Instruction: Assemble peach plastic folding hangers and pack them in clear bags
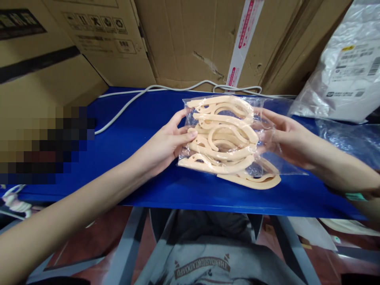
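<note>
A clear plastic bag (261, 105) packed with several cream-coloured folding hangers (225, 152) is held between both hands above the blue tabletop (142, 138). My left hand (175, 138) grips the bag's left side, its thumb pressed on top of the plastic. At the opposite side, my right hand (277, 132) is closed on the bag's right end; its fingertips are partly behind the clear film. Another cream hanger (264, 184) lies on the table under the bag's lower right corner, partly covered by it.
Large cardboard boxes (190, 43) stand along the back and left. A white cable (130, 105) runs across the table's rear. At the right is a white shipping bag (341, 79) with a label, beside more clear plastic (350, 138). The table's front edge is just before my lap.
</note>
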A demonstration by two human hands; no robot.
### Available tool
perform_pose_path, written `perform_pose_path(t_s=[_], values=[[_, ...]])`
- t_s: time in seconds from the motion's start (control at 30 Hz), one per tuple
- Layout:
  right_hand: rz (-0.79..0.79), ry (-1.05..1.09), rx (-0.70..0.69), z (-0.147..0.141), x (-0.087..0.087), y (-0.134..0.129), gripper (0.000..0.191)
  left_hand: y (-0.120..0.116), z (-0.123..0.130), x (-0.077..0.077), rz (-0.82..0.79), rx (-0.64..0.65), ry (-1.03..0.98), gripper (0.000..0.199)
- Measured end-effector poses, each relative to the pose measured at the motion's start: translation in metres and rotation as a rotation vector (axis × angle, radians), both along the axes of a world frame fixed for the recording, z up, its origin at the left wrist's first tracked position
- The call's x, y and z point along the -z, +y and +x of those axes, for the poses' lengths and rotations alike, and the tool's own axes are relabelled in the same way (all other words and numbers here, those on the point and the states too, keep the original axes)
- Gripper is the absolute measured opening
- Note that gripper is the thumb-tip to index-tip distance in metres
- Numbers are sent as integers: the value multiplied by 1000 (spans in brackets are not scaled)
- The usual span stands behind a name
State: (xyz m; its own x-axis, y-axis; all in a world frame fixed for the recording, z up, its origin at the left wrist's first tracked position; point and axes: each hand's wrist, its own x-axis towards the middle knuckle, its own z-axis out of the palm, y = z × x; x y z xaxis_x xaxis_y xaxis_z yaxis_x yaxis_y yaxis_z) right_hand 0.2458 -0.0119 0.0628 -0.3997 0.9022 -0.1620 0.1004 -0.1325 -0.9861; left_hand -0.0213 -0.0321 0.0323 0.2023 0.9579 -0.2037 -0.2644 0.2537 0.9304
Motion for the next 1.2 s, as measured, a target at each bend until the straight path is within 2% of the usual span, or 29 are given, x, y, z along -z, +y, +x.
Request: perform_pose_path(t_s=[0.13,0.2,0.3,0.4,0.5,0.63,0.8,0.87,1.03,1.13,1.2], values=[[-49,0,23,0,3,0,55,-2,5,-1,-61,-32,-9,80],[-81,17,19,0,6,-1,58,-4,8,-2,-97,-44,9,80],[-112,5,41,-3,9,-4,68,-4,9,0,-108,-26,28,72],[-127,-25,104,-5,10,-7,68,0,4,4,-78,16,38,56],[-90,-74,161,-3,9,-7,63,6,-10,6,-57,-14,77,40],[-59,-159,212,6,9,-3,55,11,-36,2,-43,-116,171,43],[-25,-194,183,13,9,1,44,16,-74,-12,30,-209,300,39],[-15,-199,174,14,9,3,41,18,-89,-21,22,-187,347,43],[-17,-257,176,17,13,9,51,18,-121,-42,-9,-313,522,48],[6,-325,181,17,15,10,60,19,-131,-48,51,-418,529,50],[21,-378,196,14,15,10,62,21,-129,-48,89,-509,488,51]])
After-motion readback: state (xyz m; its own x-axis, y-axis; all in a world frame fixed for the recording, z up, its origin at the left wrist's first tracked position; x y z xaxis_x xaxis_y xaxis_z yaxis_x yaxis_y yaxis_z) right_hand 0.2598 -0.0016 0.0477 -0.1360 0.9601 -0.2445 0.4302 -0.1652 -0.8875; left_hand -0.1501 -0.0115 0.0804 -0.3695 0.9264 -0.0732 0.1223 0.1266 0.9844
